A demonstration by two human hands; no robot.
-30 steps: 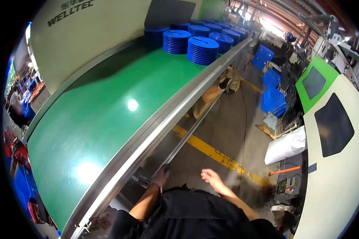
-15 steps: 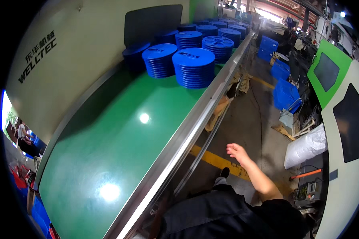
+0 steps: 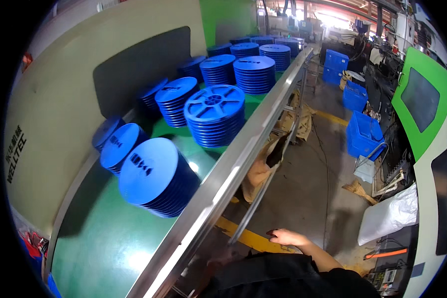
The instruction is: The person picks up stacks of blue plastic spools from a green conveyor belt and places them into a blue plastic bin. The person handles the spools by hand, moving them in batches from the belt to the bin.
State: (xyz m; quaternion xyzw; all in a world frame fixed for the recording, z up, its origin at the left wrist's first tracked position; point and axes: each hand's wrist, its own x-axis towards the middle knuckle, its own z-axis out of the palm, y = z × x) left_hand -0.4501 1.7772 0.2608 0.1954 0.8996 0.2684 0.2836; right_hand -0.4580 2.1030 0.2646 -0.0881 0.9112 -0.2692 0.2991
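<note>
Leftmost, a pale machine housing (image 3: pixel 59 99), flanking the left edge of the green surface (image 3: pixel 102 228). Close to that edge, partly overlapped in view, two smaller-looking blue stacks (image 3: pixel 123 146). Next, slightly nearer and further right, the nearest reel stack (image 3: pixel 149 174): discs laid flat one on another, axis upright but slanted in view, probably by the lens. Sits just beside the metal rail (image 3: pixel 223 184) along the surface's right edge; cannot tell whether touching. Behind, toward the far end, a stack with a spoked top (image 3: pixel 214 116), more stacks beyond.

Outside the rail, a dim blur, perhaps the left hand (image 3: pixel 222 257); if so, nearer to the reels than the other, but cannot tell whether gripping anything. Further right, well clear of the rail, the right hand (image 3: pixel 287 237), fingers loosely bent and released, with nothing visible in them, above the floor near the yellow stripe (image 3: pixel 241 233). From those fingers, nearest reels up and left, across the rail, well apart. Farthest right, a white sack (image 3: pixel 390 213).
</note>
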